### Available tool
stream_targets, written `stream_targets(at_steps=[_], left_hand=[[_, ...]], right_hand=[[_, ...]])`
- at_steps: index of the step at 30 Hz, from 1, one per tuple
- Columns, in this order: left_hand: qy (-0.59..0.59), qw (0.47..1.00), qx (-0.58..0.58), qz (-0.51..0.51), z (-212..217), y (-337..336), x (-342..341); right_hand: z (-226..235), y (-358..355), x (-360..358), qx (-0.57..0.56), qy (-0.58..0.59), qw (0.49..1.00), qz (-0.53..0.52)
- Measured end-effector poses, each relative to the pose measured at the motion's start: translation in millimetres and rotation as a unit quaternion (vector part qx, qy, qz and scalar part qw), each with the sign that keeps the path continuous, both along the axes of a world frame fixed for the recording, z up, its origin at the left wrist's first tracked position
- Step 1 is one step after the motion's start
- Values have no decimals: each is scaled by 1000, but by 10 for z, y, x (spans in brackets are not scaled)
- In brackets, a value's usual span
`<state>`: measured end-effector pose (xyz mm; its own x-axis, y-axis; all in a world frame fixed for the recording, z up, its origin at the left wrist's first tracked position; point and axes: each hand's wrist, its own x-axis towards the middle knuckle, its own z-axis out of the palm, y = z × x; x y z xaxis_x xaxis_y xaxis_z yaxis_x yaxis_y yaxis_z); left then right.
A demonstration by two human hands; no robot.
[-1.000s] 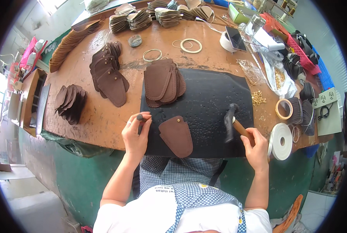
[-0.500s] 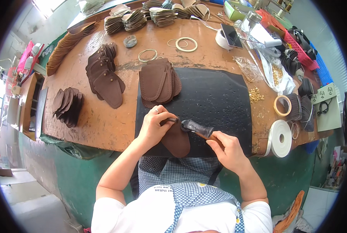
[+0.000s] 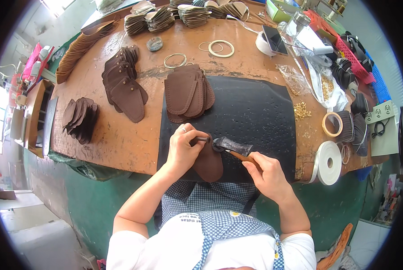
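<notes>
Left hand (image 3: 182,148): thumb and fingers clamped on a dark rod tool (image 3: 200,139). Brown leather piece (image 3: 210,164) lies just right of that hand, flat on the black mat (image 3: 260,112). Right hand (image 3: 268,176): fingers wrapped on the hammer (image 3: 233,146) handle, head up-left of that hand, near the rod.

Upper right of frame: dark smartphone (image 3: 274,39), pink basket (image 3: 357,62). Right side: white tape roll (image 3: 323,166), green panel (image 3: 385,139).
</notes>
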<state>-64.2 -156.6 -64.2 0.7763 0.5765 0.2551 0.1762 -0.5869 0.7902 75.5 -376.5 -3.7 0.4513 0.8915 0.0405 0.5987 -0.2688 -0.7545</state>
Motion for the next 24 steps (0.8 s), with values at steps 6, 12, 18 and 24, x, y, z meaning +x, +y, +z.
stream_targets(at_steps=[6,12,18,24], left_hand=[[13,999,-40,19,43,12,-28],[-112,973,-194,58,110,174,-184],[-39,985,-97,137,132,113,-367],[-49,988,-122,77,252,3,-119]], right_hand=[[-27,2,-24,20,-7,1000,0],[0,0,-22,21,-2,1000,-1],[15,5,7,2,-10,1000,3],[29,13,-13,3,-17,1000,4]])
